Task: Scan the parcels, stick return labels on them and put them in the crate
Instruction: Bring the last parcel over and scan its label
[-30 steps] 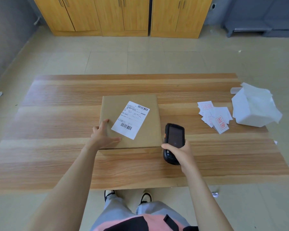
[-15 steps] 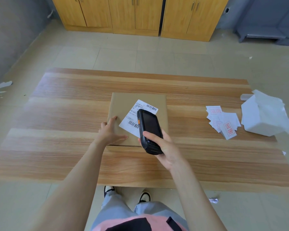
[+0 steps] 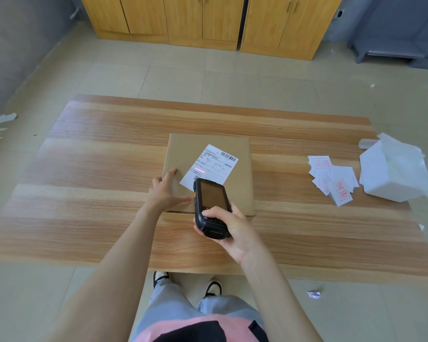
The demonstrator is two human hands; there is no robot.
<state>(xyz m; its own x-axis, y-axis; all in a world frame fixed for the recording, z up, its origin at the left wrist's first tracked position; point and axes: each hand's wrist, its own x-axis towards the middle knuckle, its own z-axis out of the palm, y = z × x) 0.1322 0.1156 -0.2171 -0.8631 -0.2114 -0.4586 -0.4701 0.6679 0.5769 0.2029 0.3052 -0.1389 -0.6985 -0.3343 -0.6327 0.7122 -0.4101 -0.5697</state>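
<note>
Lately my right hand [image 3: 235, 232] has swung the one scanner [image 3: 211, 203] over the single parcel [image 3: 242, 186] on the bench [image 3: 104, 169], fingers [image 3: 214, 212] wrapped round it. Left of it, my left hand [image 3: 166, 193] presses flat, fingers straight, on that parcel. Beyond, a red beam [image 3: 199, 170] crosses its one label [image 3: 214, 164].

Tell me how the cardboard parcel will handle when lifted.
The parcel looks thin and flat, so probably light and unlikely to tip or roll. Its cardboard likely stays fairly stiff. Lying flush on the table, its edge may be awkward to lift.
</note>
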